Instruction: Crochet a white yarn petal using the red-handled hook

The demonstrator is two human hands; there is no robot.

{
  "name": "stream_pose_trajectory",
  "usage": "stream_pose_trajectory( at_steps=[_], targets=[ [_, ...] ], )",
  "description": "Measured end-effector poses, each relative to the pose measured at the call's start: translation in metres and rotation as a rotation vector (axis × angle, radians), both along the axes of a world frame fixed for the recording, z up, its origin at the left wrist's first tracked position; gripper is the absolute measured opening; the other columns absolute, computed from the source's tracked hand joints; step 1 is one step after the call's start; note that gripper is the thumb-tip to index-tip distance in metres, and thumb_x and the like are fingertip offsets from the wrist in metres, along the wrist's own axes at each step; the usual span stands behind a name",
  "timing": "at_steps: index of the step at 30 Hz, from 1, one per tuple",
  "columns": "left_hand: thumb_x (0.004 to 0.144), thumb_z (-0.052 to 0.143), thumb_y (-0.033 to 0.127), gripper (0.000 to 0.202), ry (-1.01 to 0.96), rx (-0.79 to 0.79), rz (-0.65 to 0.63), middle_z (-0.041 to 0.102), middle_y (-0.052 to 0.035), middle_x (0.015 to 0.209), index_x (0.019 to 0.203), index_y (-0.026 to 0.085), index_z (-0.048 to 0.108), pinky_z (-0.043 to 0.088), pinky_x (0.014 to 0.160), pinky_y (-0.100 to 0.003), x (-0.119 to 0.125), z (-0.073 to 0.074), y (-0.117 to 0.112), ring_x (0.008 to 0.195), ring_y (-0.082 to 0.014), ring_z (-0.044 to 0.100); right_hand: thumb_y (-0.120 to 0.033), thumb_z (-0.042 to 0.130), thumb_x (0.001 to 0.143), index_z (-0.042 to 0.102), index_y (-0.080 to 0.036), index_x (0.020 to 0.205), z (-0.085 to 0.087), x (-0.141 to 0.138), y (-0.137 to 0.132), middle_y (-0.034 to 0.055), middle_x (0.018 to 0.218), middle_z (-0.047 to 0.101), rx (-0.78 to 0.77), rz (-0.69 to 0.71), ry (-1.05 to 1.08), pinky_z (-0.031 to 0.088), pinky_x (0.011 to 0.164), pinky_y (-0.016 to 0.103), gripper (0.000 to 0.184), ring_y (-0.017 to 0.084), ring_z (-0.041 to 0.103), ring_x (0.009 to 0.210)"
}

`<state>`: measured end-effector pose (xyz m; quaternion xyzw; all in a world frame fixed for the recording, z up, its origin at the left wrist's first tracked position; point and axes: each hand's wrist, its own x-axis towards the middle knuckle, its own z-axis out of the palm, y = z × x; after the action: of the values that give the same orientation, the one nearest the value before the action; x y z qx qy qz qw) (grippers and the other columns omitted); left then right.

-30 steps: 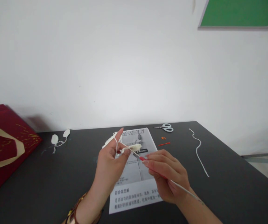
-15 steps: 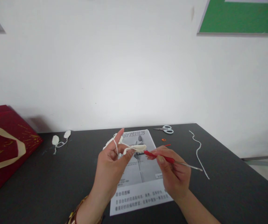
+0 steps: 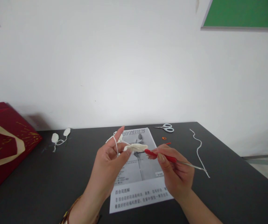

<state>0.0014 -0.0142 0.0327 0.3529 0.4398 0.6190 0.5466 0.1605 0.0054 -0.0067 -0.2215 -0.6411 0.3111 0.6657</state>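
Note:
My left hand point(image 3: 109, 163) pinches a small cream crocheted piece point(image 3: 136, 147) between thumb and fingers, with white yarn point(image 3: 115, 143) looped over the raised index finger. My right hand point(image 3: 177, 174) is closed on a crochet hook with a red grip point(image 3: 164, 156) and a metal shaft sticking out to the right. The hook's tip meets the right end of the crocheted piece. Both hands hover above a printed instruction sheet point(image 3: 138, 189) lying on the dark table point(image 3: 43, 183).
A red gift bag point(image 3: 3, 146) with a cream ribbon stands at the left edge. Two small white crocheted pieces point(image 3: 59, 137) lie at the back left. Scissors point(image 3: 166, 127), small orange markers point(image 3: 164, 138) and a loose white yarn strand point(image 3: 198, 149) lie at the back right.
My right hand slid along the hook from the bare metal shaft to the red grip and pushed the tip into the crocheted piece. The left hand stayed almost still.

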Motion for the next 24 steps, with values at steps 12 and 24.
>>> stream_pose_trajectory(
  at_steps=[12, 24],
  targets=[
    [0.064, 0.071, 0.014, 0.075, -0.062, 0.022, -0.088, 0.072, -0.0056, 0.078, 0.134, 0.017, 0.046, 0.048, 0.061, -0.027, -0.0098, -0.0036, 0.0034, 0.070, -0.0194, 0.066, -0.010, 0.054, 0.085, 0.067, -0.024, 0.096, -0.0002, 0.0014, -0.0020, 0.0021, 0.079, 0.069, -0.018, -0.042, -0.021, 0.050, 0.064, 0.030, 0.022, 0.015, 0.062, 0.071],
    [0.066, 0.076, 0.022, 0.076, 0.032, -0.006, -0.045, 0.071, 0.0009, 0.070, 0.135, 0.024, 0.045, 0.047, 0.066, -0.024, -0.0050, 0.0001, 0.0027, 0.064, -0.0125, 0.063, -0.006, 0.055, 0.082, 0.066, -0.023, 0.100, -0.0024, 0.0049, -0.0004, 0.0046, 0.082, 0.068, 0.047, -0.014, -0.062, 0.048, 0.061, 0.031, 0.027, 0.017, 0.062, 0.071]
  ],
)
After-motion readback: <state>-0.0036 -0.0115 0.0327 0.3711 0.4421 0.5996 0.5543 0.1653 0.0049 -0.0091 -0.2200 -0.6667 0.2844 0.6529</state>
